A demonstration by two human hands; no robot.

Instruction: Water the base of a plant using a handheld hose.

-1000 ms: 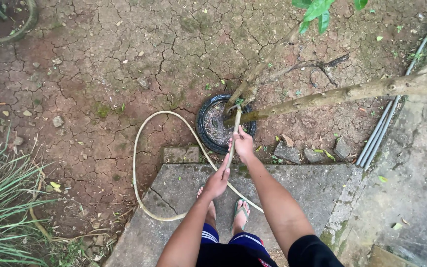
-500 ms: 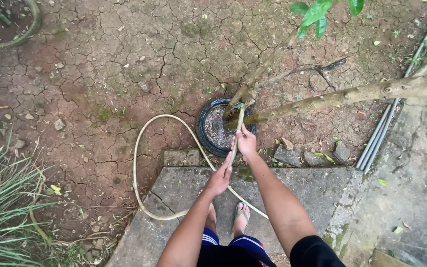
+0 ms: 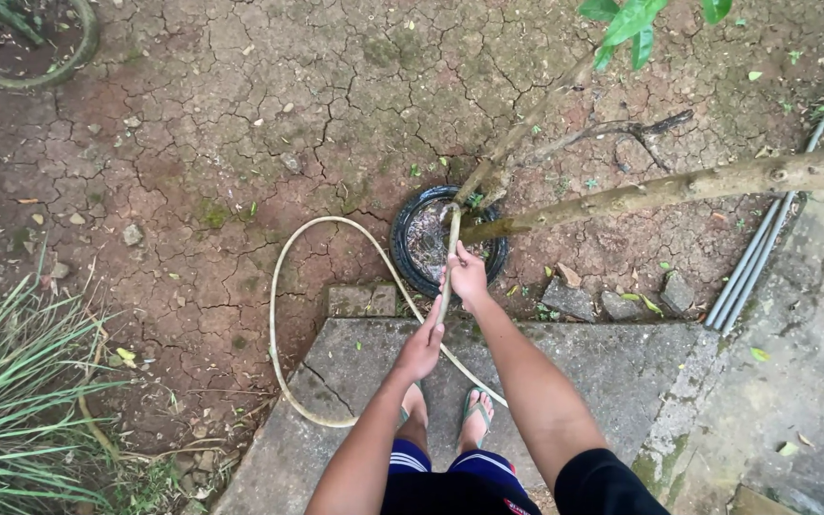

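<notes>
Outdoors, a pale garden hose (image 3: 449, 250) is gripped by both hands, its nozzle end aimed away from the body into a black tyre planter (image 3: 402, 253) just beyond the right hand (image 3: 467, 275). The held stretch runs nearly straight, from the left hand (image 3: 421, 349) past the right one to the planter. Whether water flows cannot be told; the work seems only begun, as the soil looks dry. Behind the hands the hose loops leftward over cracked earth (image 3: 240, 124). Both hands are closed around it, above a concrete slab (image 3: 574, 353).
</notes>
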